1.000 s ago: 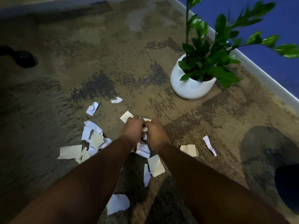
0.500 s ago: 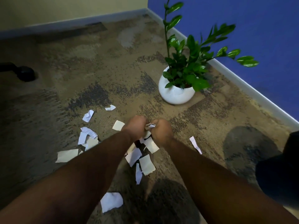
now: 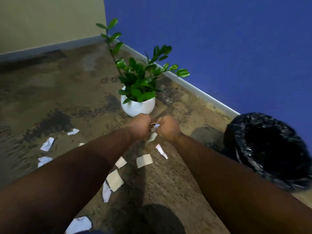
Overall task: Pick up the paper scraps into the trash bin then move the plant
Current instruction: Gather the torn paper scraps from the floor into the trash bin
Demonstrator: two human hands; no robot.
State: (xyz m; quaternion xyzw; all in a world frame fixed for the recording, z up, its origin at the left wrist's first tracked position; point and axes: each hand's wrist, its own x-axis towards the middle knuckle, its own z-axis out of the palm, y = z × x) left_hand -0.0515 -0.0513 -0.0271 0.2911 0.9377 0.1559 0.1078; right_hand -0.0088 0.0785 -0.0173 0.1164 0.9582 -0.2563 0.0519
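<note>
My left hand (image 3: 141, 126) and my right hand (image 3: 167, 128) are held close together above the carpet, fingers curled, gripping a bunch of paper scraps (image 3: 154, 128) between them. Several more white scraps (image 3: 144, 160) lie on the carpet below and to the left of my arms. The trash bin (image 3: 268, 149), lined with a black bag, stands open at the right, apart from my hands. The plant (image 3: 140, 80) in its round white pot (image 3: 137, 107) stands just beyond my hands near the blue wall.
A blue wall (image 3: 236, 48) with a pale baseboard runs along the right, meeting a beige wall (image 3: 50, 21) at the far corner. Patchy brown carpet (image 3: 59, 92) stretches to the left. A dark shape (image 3: 152, 218) lies at the bottom centre.
Both hands rose from the floor with scraps held between them. The view lifted and swung right, bringing the trash bin into sight; the plant now looks farther off.
</note>
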